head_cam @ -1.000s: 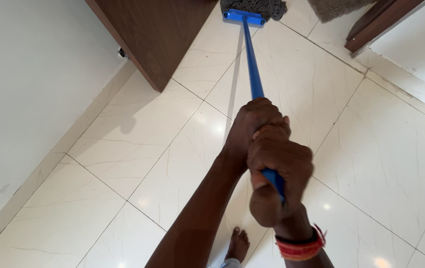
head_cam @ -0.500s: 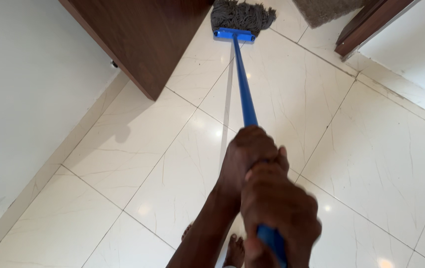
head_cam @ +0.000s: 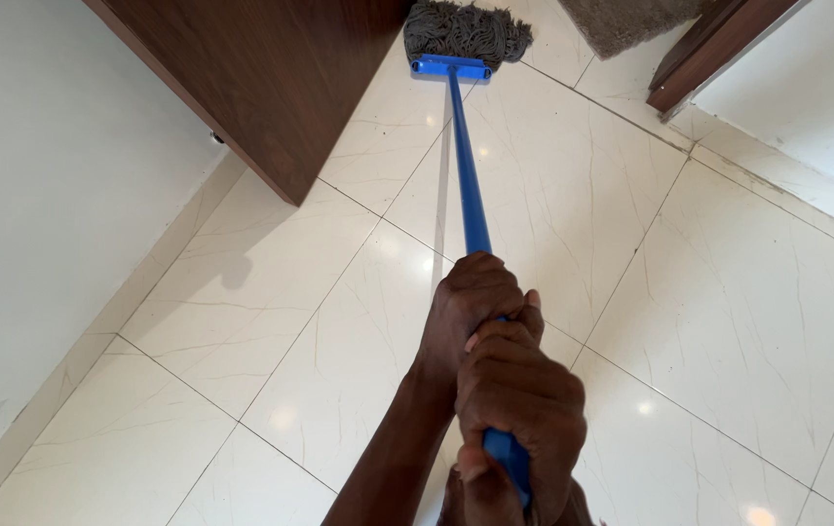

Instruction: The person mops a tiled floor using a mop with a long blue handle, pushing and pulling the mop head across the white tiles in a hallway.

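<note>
Both hands are closed tightly around the blue mop handle (head_cam: 466,185), the left hand (head_cam: 471,307) higher on the pole and the right hand (head_cam: 519,414) just below it, touching it. The grey string mop head (head_cam: 466,31) lies flat on the glossy cream tile floor (head_cam: 729,292), just beside the dark wooden door (head_cam: 271,78) (a brownish mat (head_cam: 622,19) is near it too). To mop well here, I think the head should stay flat and pass along the door edge without knocking it.

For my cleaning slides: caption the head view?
Both hands, left hand ahead of right hand, grip a blue-handled mop on glossy floor tiles.
</note>
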